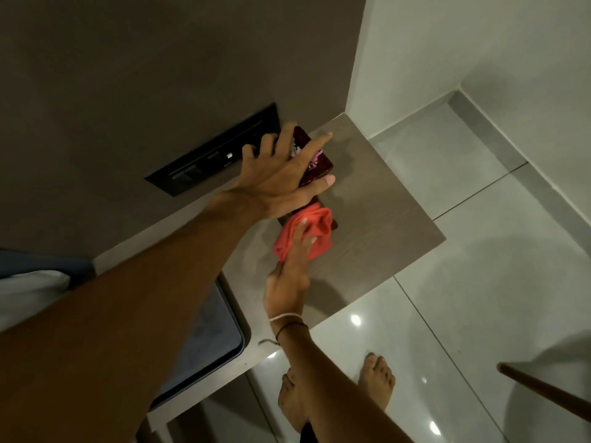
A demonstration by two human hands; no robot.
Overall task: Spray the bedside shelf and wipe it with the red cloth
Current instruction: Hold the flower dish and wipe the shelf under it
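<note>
The bedside shelf (380,219) is a grey-brown wood-grain board fixed in the wall corner. On its middle lies the crumpled red cloth (316,231), with my right hand (287,279) pressing down on its near edge, fingers laid flat over it. My left hand (281,177) reaches across from the left and grips a flat dark red object (319,158), like a phone, at the back of the shelf beside the wall. A dark edge shows just under the cloth's far side. No spray bottle is in view.
A black switch panel (204,161) sits on the brown wall behind my left hand. The bed frame with a dark mattress (211,330) and white bedding (28,292) lies left. Glossy floor tiles (463,298), my bare feet (377,378) and a wooden handle (543,394) are below.
</note>
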